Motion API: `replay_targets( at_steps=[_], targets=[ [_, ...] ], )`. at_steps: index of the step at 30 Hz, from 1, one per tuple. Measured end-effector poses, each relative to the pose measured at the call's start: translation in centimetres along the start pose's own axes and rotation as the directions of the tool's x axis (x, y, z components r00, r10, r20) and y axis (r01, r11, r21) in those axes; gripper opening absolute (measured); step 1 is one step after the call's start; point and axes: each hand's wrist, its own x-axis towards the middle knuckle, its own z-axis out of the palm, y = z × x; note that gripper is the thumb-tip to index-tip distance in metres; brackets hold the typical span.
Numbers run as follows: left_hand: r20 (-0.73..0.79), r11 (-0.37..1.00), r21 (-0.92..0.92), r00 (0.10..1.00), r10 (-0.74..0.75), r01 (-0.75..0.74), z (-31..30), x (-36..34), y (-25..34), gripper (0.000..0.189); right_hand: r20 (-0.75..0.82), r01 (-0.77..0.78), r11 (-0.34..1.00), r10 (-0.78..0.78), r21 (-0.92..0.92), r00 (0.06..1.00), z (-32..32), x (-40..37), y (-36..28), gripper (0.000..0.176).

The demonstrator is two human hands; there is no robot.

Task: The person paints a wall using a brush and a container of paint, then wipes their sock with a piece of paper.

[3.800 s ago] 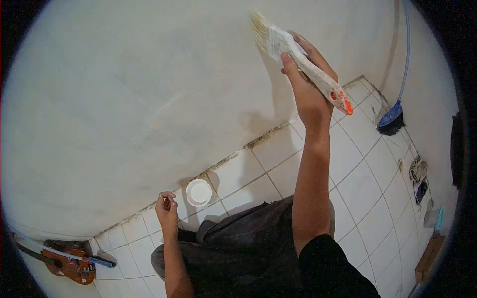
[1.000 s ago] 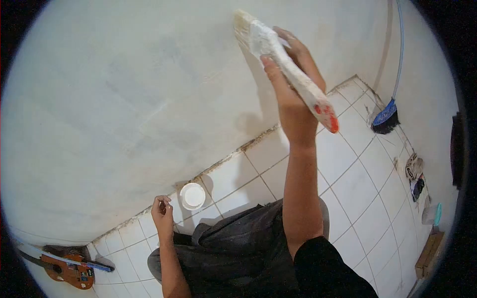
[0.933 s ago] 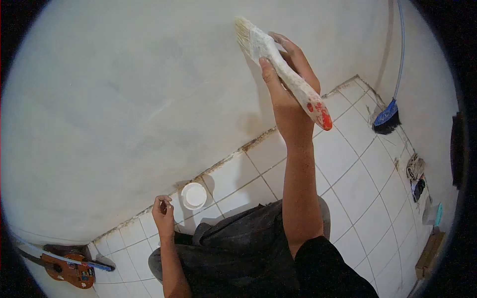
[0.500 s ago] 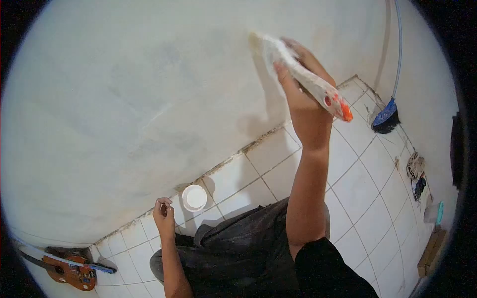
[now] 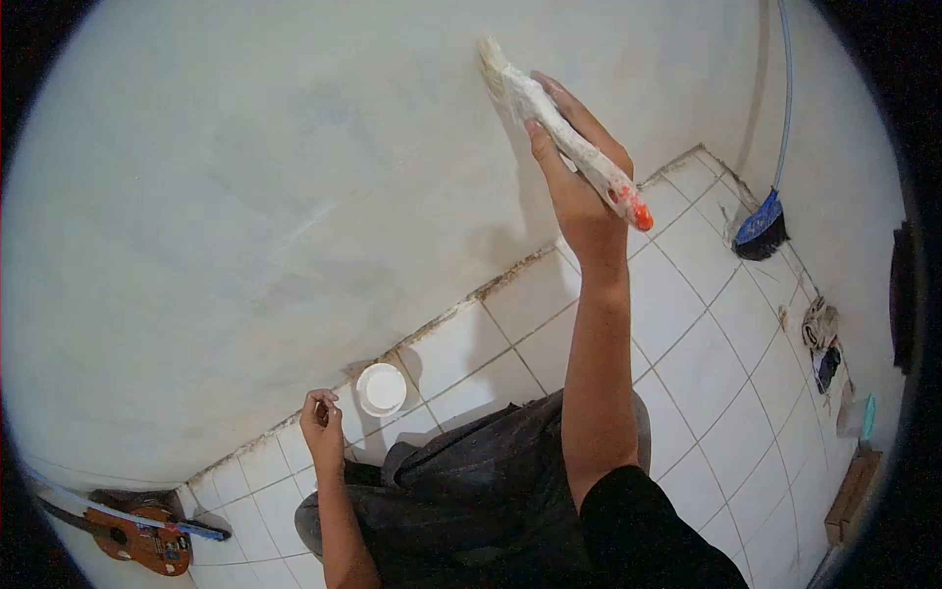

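My right hand [image 5: 579, 162] is wrapped around a paintbrush [image 5: 589, 155] smeared with white paint, its handle end orange-red. The pale bristles are up against the wall [image 5: 324, 167], though whether they press on it is hard to tell. My left hand [image 5: 322, 417] hangs loosely curled, with a gap between thumb and fingers and nothing visible in it. Just right of that hand, a small white tub [image 5: 382, 390] stands on the tiled floor beside the foot of the wall; its inside looks white.
A blue broom [image 5: 762, 228] leans in the right corner. Crumpled cloths [image 5: 820, 324], a clear container [image 5: 852, 417] and a brown box [image 5: 852, 498] line the right wall. At lower left lies a guitar [image 5: 142, 538] with a pole across it. White tiles [image 5: 706, 393] cover the floor.
My right hand has moved up and left along the wall with the paintbrush. My left hand and the white tub have hardly moved.
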Motion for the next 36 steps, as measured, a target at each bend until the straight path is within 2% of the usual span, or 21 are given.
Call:
replay_targets(
  at_steps=[2, 3, 5, 9, 11, 12, 14, 16, 18, 20, 21, 23, 24, 26, 27, 28, 31, 32, 33, 34, 36],
  targets=[
    [0.029, 0.999, -0.016, 0.999, -0.035, 0.036, -0.2, 0.0, 0.0, 0.014, 0.175, -0.174, 0.976, 0.151, 0.128, 0.973, -1.1, 0.3, -0.6, 0.036],
    [0.032, 0.999, -0.015, 0.999, -0.035, 0.035, -0.2, -0.1, 0.0, 0.014, 0.173, -0.175, 0.976, 0.152, 0.127, 0.973, -1.6, 0.3, -0.7, 0.036],
    [0.026, 0.995, -0.031, 0.995, -0.093, 0.093, -0.2, -0.2, 0.0, 0.02, 0.249, -0.339, 0.941, 0.325, 0.016, 0.912, -2.4, 0.4, -1.0, 0.036],
    [0.015, 0.998, -0.017, 0.998, -0.063, 0.063, -0.4, 0.0, -0.7, 0.019, 0.165, -0.326, 0.945, 0.319, 0.017, 0.933, -2.6, 0.9, -1.9, 0.035],
    [0.028, 1.0, 0.002, 0.999, -0.016, 0.016, -0.5, 0.1, -1.2, 0.012, -0.058, -0.062, 0.995, 0.067, 0.078, 0.996, -2.0, 1.1, -2.2, 0.036],
    [0.031, 1.0, 0.004, 0.999, -0.02, 0.02, -0.4, 0.0, -0.9, 0.012, -0.057, -0.066, 0.995, 0.07, 0.075, 0.996, -1.6, 1.0, -1.9, 0.036],
    [0.043, 1.0, 0.014, 0.999, 0.014, -0.015, -0.1, 0.1, -0.3, 0.01, -0.148, 0.077, 0.986, -0.055, 0.146, 0.988, -0.8, 1.0, -1.3, 0.036],
    [0.037, 1.0, 0.017, 0.999, -0.016, 0.015, 0.1, 0.0, 0.1, 0.01, -0.145, 0.11, 0.979, -0.085, 0.171, 0.986, -0.2, 0.9, -1.0, 0.036],
    [0.023, 0.999, 0.015, 0.999, -0.041, 0.041, 0.0, 0.0, 0.0, 0.01, -0.038, 0.031, 0.99, -0.026, 0.136, 0.999, 0.5, 0.5, -0.6, 0.037],
    [0.024, 0.997, 0.028, 0.997, -0.073, 0.072, -0.3, 0.0, -0.4, 0.012, -0.04, -0.014, 0.983, 0.022, 0.181, 0.999, 0.1, 0.5, -1.4, 0.036],
    [0.019, 0.997, 0.025, 0.997, -0.072, 0.072, -0.3, 0.0, -0.2, 0.012, 0.052, -0.108, 0.981, 0.101, 0.164, 0.994, -0.6, 0.6, -1.6, 0.035],
    [0.02, 0.999, 0.04, 1.0, -0.011, 0.011, 0.0, -0.1, 0.5, 0.012, 0.204, -0.259, 0.961, 0.236, 0.095, 0.95, -2.0, 0.9, -2.9, 0.039],
    [0.017, 0.999, 0.041, 1.0, -0.012, 0.011, -0.1, -0.1, 0.5, 0.012, 0.206, -0.259, 0.961, 0.235, 0.097, 0.95, -2.4, 1.0, -3.4, 0.039],
    [0.027, 0.999, -0.014, 0.999, -0.034, 0.034, -0.2, -0.1, 0.4, 0.019, 0.288, -0.427, 0.891, 0.373, 0.153, 0.882, -2.7, 1.0, -3.9, 0.042],
    [0.017, 0.999, -0.013, 0.999, -0.034, 0.034, -0.1, -0.1, 0.4, 0.019, 0.299, -0.461, 0.864, 0.394, 0.203, 0.869, -2.7, 0.9, -4.0, 0.045],
    [0.014, 1.0, -0.023, 1.0, -0.012, 0.012, 0.0, 0.0, 0.4, 0.019, 0.308, -0.462, 0.862, 0.39, 0.208, 0.868, -2.6, 0.9, -4.1, 0.045],
    [0.005, 1.0, -0.015, 1.0, -0.025, 0.025, -0.2, 0.0, 0.3, 0.018, 0.377, -0.472, 0.776, 0.324, 0.418, 0.868, -1.6, 0.3, -4.6, 0.04],
    [0.017, 0.999, -0.003, 0.998, -0.054, 0.054, -0.3, 0.0, 0.2, 0.017, 0.391, -0.479, 0.769, 0.321, 0.424, 0.862, -1.4, 0.1, -4.6, 0.04],
    [0.004, 1.0, 0.012, 1.0, 0.002, -0.002, -0.2, 0.0, 0.1, 0.012, 0.421, -0.497, 0.774, 0.33, 0.391, 0.845, -1.3, 0.0, -4.7, 0.04],
    [-0.013, 1.0, 0.015, 1.0, -0.008, 0.008, -0.2, 0.1, -0.3, 0.012, 0.451, -0.516, 0.78, 0.341, 0.355, 0.825, -1.0, -0.2, -4.9, 0.04],
    [0.022, 0.996, -0.007, 0.996, 0.091, -0.091, -0.2, 0.4, -0.2, 0.008, 0.489, -0.552, 0.726, 0.336, 0.41, 0.805, 0.2, -0.5, -5.8, 0.041]
  ],
)
